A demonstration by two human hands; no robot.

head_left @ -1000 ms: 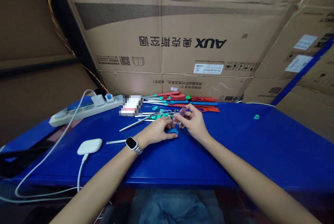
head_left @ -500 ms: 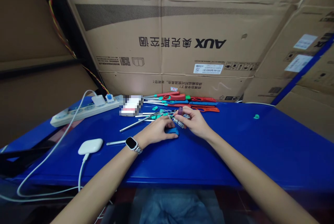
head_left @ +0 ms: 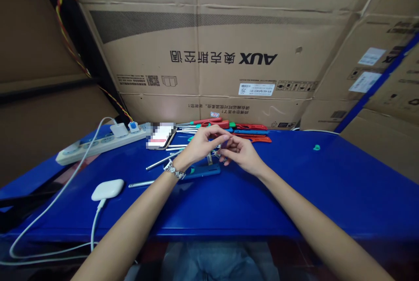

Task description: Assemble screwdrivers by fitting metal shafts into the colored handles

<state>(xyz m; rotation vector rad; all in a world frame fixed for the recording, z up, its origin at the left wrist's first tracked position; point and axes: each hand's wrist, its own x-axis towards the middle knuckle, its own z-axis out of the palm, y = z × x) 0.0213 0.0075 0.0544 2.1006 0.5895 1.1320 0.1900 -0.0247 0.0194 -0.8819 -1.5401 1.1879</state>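
Observation:
My left hand [head_left: 207,140] and my right hand [head_left: 242,152] meet above the blue table, fingertips together around a small purple part [head_left: 224,144]. Both are closed in a pinch on it, and the fingers cover most of the part. Just below my left hand lies a blue long-nosed lighter [head_left: 206,171], its metal tube [head_left: 140,183] pointing left. Another metal tube [head_left: 160,161] rests behind my left wrist. Clear and metallic pieces show under the fingers, too small and covered to make out.
Red lighters [head_left: 250,138] and blue ones lie along the cardboard wall [head_left: 222,32]. A phone [head_left: 160,136], a power strip [head_left: 101,143] and a white case on a cable [head_left: 108,190] are at left. A small green piece [head_left: 316,147] lies at right.
My left hand has let go of the blue lighter and risen to meet my right hand at the purple part. The lighter now lies uncovered on the table.

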